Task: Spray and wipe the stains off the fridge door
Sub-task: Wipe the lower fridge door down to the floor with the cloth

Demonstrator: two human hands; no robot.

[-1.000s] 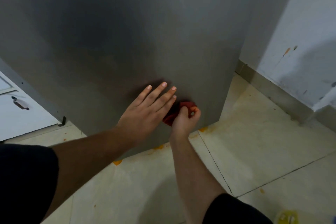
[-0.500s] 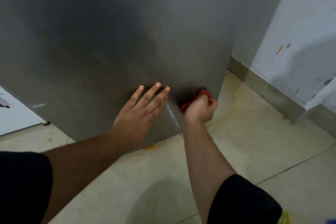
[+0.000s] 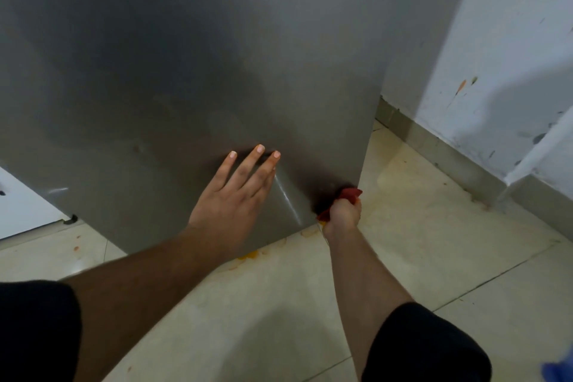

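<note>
Left hand [image 3: 235, 198]: flat on the fridge door [image 3: 186, 71], low down, fingers straight and slightly spread, palm against the grey metal, holding nothing. Right hand [image 3: 342, 215]: fist clenched round a red cloth [image 3: 348, 194], which is bunched up and pokes out above my knuckles. The cloth sits at the door's bottom right corner, against the edge (the contact patch lies in dark shadow, so I cannot tell how much of the cloth bears on the metal). The two hands are near each other but apart, and a thin bright streak [image 3: 288, 198] runs down the door between them. Door surface: faint pale smears [image 3: 167, 108] above and left of my left hand, indistinct. The floor [image 3: 434, 242] is cream tile with orange blotches [image 3: 249, 254] just beneath the door's lower edge, between my forearms. To the right, a white wall [image 3: 511, 56] carries orange and dark flecks, with a grey skirting [image 3: 434, 149] along its base. A white cabinet [image 3: 18, 205] shows at far left, past the door. Something blue [image 3: 558, 372] is cut off at the lower right corner; I cannot identify it.
</note>
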